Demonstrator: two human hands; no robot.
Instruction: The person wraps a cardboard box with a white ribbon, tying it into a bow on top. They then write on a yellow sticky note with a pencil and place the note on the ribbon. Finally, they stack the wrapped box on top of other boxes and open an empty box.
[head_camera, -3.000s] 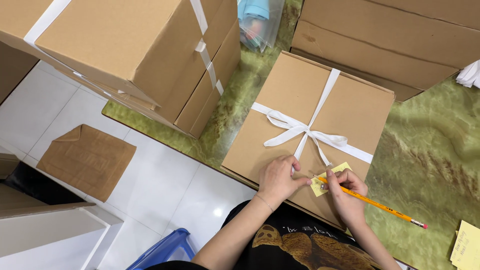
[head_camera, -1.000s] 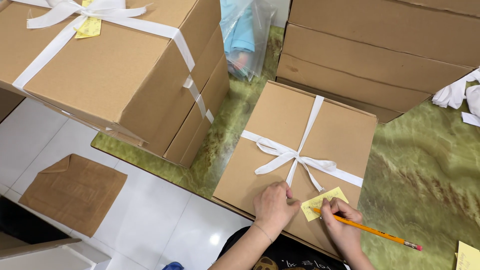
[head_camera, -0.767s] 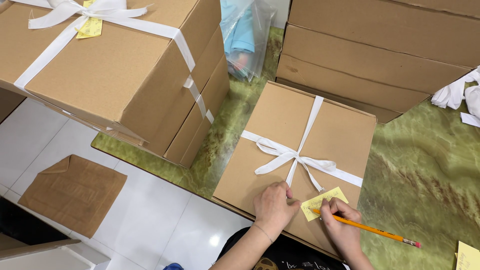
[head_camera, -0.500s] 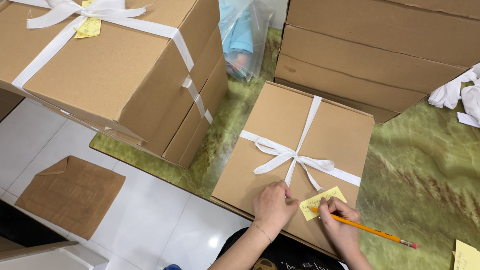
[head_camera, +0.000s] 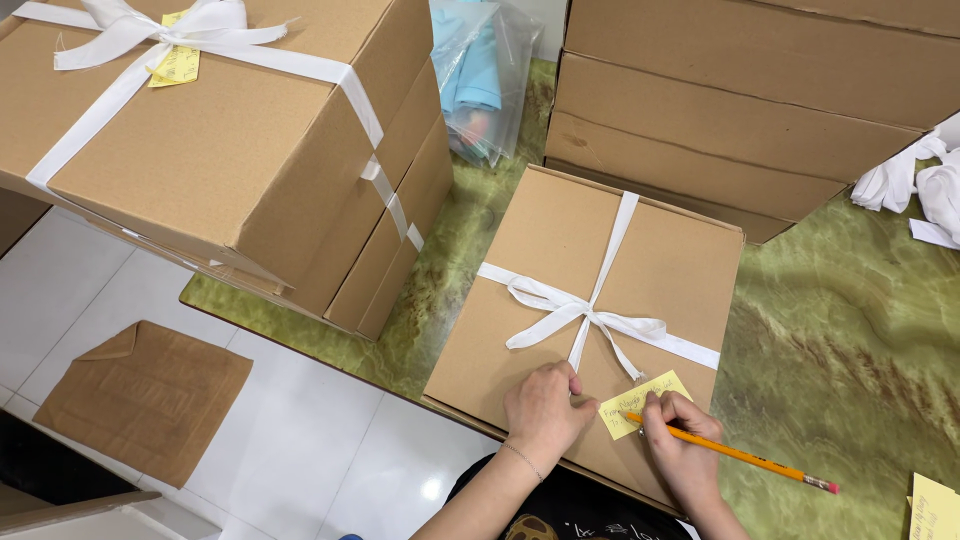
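The right hand pinches a yellow pencil, fingers closed round it near the tip, the tip resting on a yellow note stuck to the lid of the flat box. The left hand lies flat on that lid just left of the note, fingers curled loosely and holding nothing, touching the white ribbon tied in a bow across the box. The box sits at the near edge of the green marbled table, its near-left corner close to the drop to the tiled floor. I judge 3 risks: heavy pencil pressure could tear or shift the note, which seems fixed only by its sticky strip; a ribbon tail lying on the note's top corner could drag it if nudged; and a push from the left hand could slide the box toward the edge. The 2 stacked boxes at left already overhang the table.
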